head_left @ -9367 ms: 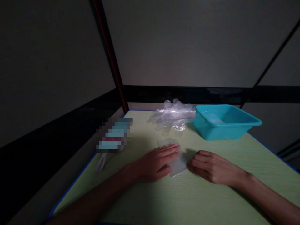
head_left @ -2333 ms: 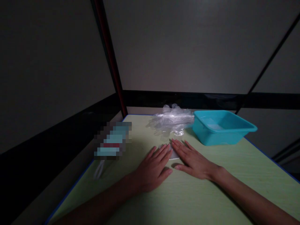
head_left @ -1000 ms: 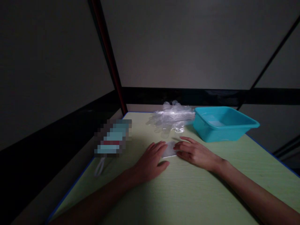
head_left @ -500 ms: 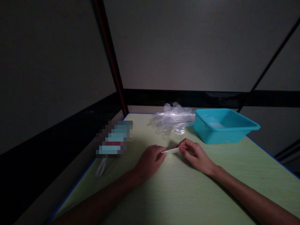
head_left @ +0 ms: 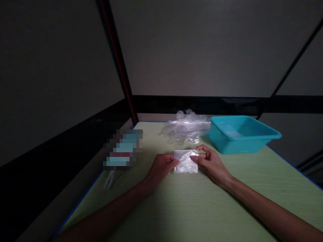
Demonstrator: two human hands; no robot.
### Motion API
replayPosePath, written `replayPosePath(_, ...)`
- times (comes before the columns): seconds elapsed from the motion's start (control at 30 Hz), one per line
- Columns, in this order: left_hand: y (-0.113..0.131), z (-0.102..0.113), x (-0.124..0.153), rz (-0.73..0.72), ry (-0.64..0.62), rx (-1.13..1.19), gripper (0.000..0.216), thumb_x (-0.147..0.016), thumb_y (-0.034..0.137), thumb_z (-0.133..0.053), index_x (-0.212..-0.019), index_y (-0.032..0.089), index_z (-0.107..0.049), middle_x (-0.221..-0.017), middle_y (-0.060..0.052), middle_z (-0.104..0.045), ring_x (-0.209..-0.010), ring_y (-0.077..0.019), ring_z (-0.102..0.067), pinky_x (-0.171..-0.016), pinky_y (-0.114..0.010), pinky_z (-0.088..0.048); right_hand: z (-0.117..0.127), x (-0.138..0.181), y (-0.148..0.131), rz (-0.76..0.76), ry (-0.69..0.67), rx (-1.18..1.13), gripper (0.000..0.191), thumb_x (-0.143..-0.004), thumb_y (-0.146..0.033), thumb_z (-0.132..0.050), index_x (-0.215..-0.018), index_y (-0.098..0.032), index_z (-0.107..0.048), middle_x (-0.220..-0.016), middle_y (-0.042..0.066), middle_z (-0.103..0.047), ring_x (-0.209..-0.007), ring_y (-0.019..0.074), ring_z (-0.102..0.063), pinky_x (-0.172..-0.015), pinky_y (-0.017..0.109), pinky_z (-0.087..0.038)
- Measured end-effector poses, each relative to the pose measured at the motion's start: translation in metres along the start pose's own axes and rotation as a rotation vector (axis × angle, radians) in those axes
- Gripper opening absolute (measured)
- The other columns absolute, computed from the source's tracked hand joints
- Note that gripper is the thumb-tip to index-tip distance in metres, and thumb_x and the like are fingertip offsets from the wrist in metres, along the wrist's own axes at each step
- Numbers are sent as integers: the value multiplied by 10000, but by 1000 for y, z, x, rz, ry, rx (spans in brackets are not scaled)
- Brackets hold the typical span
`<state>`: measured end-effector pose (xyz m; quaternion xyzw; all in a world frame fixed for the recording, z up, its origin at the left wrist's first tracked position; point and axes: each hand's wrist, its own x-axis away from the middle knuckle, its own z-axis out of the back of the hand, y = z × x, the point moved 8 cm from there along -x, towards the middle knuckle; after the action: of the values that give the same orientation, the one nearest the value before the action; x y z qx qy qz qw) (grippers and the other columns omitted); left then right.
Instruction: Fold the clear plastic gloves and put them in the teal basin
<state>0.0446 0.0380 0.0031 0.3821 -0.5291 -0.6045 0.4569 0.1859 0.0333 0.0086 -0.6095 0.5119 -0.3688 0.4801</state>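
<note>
Over green tbl [head_left: 186, 208], L hand [head_left: 163, 166] & R hand [head_left: 212, 164] pinch opp. sides of clear plastic sq. [head_left: 185, 166], plastic gloves [head_left: 186, 126] heaped behind, turq. basin [head_left: 237, 146] back R, pixelated item [head_left: 122, 148] w/ strap [head_left: 107, 182] along L edge.

Glossy, crinkled film packet [head_left: 186, 165], seemingly plastic; smooth plastic basin [head_left: 238, 143].

Plastic square [head_left: 186, 166], clear, shines silvery white; spread plastic gloves [head_left: 186, 127], clear, with white glints; basin [head_left: 242, 144], plain turquoise; tabletop [head_left: 186, 208], pale green with fine grain streaks, edged in blue; blurred item [head_left: 123, 148], pale teal crossed by dark red; strap [head_left: 108, 179], whitish; wall I face [head_left: 196, 47], grey, banded in black; corner strip [head_left: 114, 43], dark red
</note>
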Motion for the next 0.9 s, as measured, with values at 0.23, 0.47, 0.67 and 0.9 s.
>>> replayPosePath(0.23, 8, 0, 2, 20, 28, 17, 221, -663, 326, -550, -580, 122, -570, -556, -16, -614, -525, -129, -546, -537, -224, -373, -3, 1, 8, -106, 70, -124, 364, -480, -260, -778, -713, -150, -521, -567, -37, -587, -515, 92, -543, -524, 200, -416)
replayPosePath(0.47, 12, 6, 9, 35, 108, 153, 160, -674, 272, -576, -738, 127, -597, -632, -35, -661, -691, -170, -611, -765, -301, -409, 34, 0, -26, 215, 299, 220, 297, -611, -325, -703, -769, -176, -500, -576, -22, -610, -491, 114, -555, -470, 211, -427)
replayPosePath(0.67, 2, -43, 15, 238, -358, 843, 307, -750, 249, -459, -1018, 111, -518, -1164, -128, -525, -1116, -192, -465, -990, -339, -256, -21, 35, -55, 923, -101, 1185, 151, -826, -150, -450, -935, -178, -550, -894, 89, -668, -768, 176, -636, -656, 273, -510)
replayPosePath(0.9, -5, -40, 12, 231, -220, 563, 275, -808, 291, -319, -880, 125, -526, -974, -92, -579, -1026, -169, -514, -970, -313, -310, -71, 63, -36, 1186, -528, 1406, 251, -843, -96, -384, -1023, -107, -560, -1036, 123, -628, -999, 208, -558, -864, 339, -459)
